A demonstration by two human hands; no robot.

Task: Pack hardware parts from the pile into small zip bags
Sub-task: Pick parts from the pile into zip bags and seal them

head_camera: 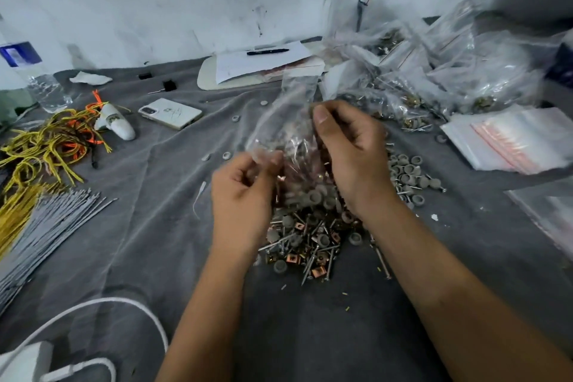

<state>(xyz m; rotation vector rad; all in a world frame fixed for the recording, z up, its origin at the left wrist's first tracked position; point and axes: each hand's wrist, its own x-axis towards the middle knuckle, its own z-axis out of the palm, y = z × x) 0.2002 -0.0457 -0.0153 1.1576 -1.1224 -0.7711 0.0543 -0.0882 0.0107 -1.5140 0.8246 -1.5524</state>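
A clear small zip bag (286, 121) hangs upright above the middle of the grey cloth, and both hands grip it. My left hand (245, 192) pinches its lower left edge. My right hand (350, 152) holds its right side, thumb up against the plastic. Hardware shows through the bag's lower part. Under the hands lies the pile of hardware parts (310, 242): screws, grey caps and copper-coloured clips. More grey caps (409, 177) are spread to the right of my right hand.
A stack of empty zip bags (508, 139) lies at the right, filled bags (418, 77) behind it. A phone (170, 113), a water bottle (37, 77), yellow and orange cords (46, 146), grey ties (46, 226), and papers with a pen (263, 62) lie around.
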